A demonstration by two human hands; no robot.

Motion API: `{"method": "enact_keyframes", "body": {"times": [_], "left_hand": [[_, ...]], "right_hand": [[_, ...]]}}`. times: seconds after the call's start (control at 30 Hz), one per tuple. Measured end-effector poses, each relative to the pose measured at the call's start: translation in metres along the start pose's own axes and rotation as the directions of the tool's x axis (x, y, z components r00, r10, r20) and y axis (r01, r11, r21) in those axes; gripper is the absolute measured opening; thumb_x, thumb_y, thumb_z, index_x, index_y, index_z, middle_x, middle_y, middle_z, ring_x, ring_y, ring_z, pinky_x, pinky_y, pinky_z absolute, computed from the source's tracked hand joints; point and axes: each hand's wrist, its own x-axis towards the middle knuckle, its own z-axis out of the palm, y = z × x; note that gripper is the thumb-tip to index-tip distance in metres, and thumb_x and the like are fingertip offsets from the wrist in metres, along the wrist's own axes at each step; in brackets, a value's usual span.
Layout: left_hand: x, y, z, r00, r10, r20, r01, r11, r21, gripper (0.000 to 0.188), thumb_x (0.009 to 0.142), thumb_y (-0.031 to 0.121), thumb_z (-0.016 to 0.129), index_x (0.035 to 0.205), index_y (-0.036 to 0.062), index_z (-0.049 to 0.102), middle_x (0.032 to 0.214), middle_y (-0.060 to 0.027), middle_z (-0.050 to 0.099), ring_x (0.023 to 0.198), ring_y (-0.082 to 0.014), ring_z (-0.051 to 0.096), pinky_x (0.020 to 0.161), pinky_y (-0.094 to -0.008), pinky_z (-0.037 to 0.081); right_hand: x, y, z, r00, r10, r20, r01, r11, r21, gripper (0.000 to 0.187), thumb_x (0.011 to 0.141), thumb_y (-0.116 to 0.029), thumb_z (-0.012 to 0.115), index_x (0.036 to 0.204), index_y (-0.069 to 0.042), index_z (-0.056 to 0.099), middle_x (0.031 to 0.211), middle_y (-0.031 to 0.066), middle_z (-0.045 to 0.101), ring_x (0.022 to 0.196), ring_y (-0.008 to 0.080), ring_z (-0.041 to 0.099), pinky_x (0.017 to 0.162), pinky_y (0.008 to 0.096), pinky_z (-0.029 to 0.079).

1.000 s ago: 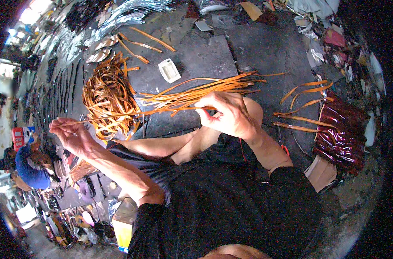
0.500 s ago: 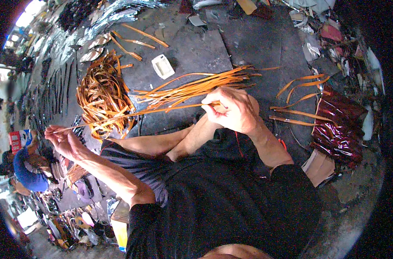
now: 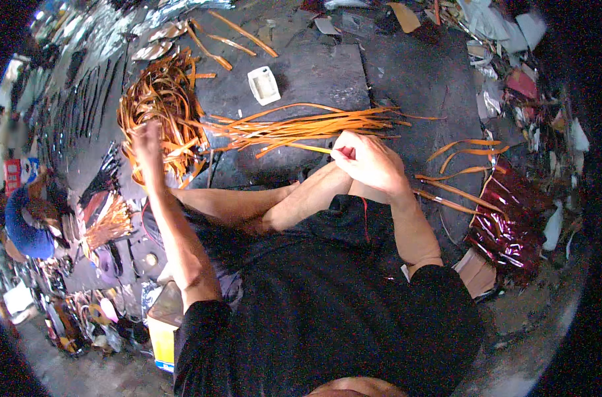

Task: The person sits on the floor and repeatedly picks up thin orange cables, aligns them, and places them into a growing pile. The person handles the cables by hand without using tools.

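Worn grey floor (image 3: 529, 317) shows at near right and near left; bright white light (image 3: 51, 8) glares at far left.

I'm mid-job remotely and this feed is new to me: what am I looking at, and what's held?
No machine here: these are a person's bare hands, seen from above through a wide fisheye camera worn on the head, which bends straight edges. The right hand pinches an orange strip. The left hand, blurred, is over a tangled heap of strips; whether it grips anything is unclear. On the dark surface lie a loose bundle of strips, a small white tray and, at right, a shiny dark red sheet.
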Motion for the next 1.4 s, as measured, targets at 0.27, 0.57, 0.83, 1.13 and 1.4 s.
{"method": "enact_keyframes", "body": {"times": [0.27, 0.57, 0.83, 1.13, 1.4], "left_hand": [[-0.151, 0.126, 0.116, 0.463, 0.136, 0.876, 0.875, -0.226, -0.427, 0.045, 0.101, 0.038, 0.048, 0.130, 0.0036, 0.052, 0.116, -0.0133, 0.064, 0.104, -0.0215, 0.063, 0.092, -0.0361, 0.052], [-0.126, 0.164, 0.108, 0.842, -0.179, 0.509, 0.533, 0.136, -0.835, 0.020, 0.097, 0.012, 0.060, 0.114, 0.0023, 0.062, 0.098, -0.0056, 0.067, 0.084, -0.0101, 0.064, 0.077, -0.0233, 0.055], [-0.111, 0.170, 0.062, 0.969, 0.111, 0.220, 0.196, 0.192, -0.962, 0.019, 0.096, 0.006, 0.058, 0.115, 0.0023, 0.060, 0.106, -0.0113, 0.066, 0.087, -0.0158, 0.064, 0.085, -0.0299, 0.053], [-0.118, 0.184, 0.054, 0.956, 0.268, 0.121, 0.000, 0.412, -0.911, 0.016, 0.091, 0.004, 0.066, 0.106, 0.0009, 0.066, 0.105, -0.0110, 0.067, 0.096, -0.0189, 0.065, 0.086, -0.0297, 0.051], [-0.124, 0.200, 0.052, 0.958, 0.266, 0.110, -0.073, 0.592, -0.802, 0.013, 0.087, 0.001, 0.069, 0.100, 0.0000, 0.068, 0.101, -0.0087, 0.066, 0.086, -0.0136, 0.062, 0.080, -0.0269, 0.051]], "right_hand": [[0.006, -0.017, -0.012, 0.982, 0.100, 0.160, -0.173, 0.817, 0.550, 0.010, 0.095, -0.015, 0.058, 0.093, -0.006, 0.056, 0.073, -0.0011, 0.054, 0.061, 0.0057, 0.052, 0.052, 0.0212, 0.045], [0.028, -0.048, -0.012, 0.925, -0.296, -0.239, 0.279, 0.955, -0.102, 0.026, 0.086, -0.018, 0.070, 0.106, -0.003, 0.062, 0.105, 0.0175, 0.067, 0.102, 0.0327, 0.063, 0.091, 0.0427, 0.048], [0.036, -0.091, 0.007, 0.944, -0.278, -0.178, 0.304, 0.942, 0.145, 0.021, 0.088, -0.016, 0.068, 0.105, -0.005, 0.062, 0.088, 0.0123, 0.067, 0.077, 0.0274, 0.068, 0.069, 0.0356, 0.053], [0.029, -0.120, 0.007, 0.850, -0.433, -0.300, 0.468, 0.882, 0.054, 0.023, 0.083, -0.009, 0.072, 0.103, -0.005, 0.063, 0.090, 0.0105, 0.066, 0.081, 0.0277, 0.066, 0.073, 0.0364, 0.053], [0.035, -0.112, 0.009, 0.698, -0.601, -0.390, 0.581, 0.793, -0.183, 0.014, 0.082, -0.004, 0.071, 0.092, -0.006, 0.060, 0.087, 0.0088, 0.066, 0.080, 0.0278, 0.066, 0.075, 0.0380, 0.052]]}}
